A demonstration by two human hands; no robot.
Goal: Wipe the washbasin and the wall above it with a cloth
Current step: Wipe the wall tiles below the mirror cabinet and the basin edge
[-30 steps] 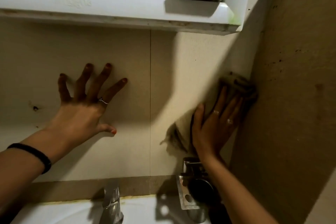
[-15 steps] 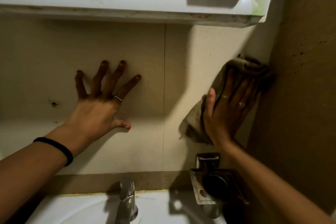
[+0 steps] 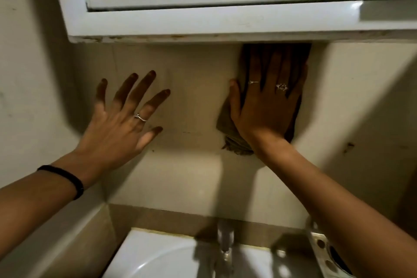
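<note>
1. Head view: the right hand (image 3: pixel 268 106) lies flat with straight fingers, pressing the cloth (image 3: pixel 228 128) on the wall (image 3: pixel 194 88) just under the cabinet (image 3: pixel 203 27) (most cloth is hidden); the left hand (image 3: pixel 121 124) is spread on the wall.
2. The washbasin (image 3: pixel 158 257) is cut off below.

A: Cloth (image 3: pixel 228 130)?
B: Dull olive-brown, rumpled, spread flat on the wall (image 3: pixel 194 178), its top edge up against the underside of the cabinet, lower corner bunched and frayed. Mostly covered.

A: Wall?
B: Beige tile, a few dark specks, heavy shadow under the cabinet's lower edge.

A: Washbasin (image 3: pixel 158 255)?
B: White, glossy, curved bowl, set against the wall's foot at the bottom edge of view. Only its back part shows.
</note>
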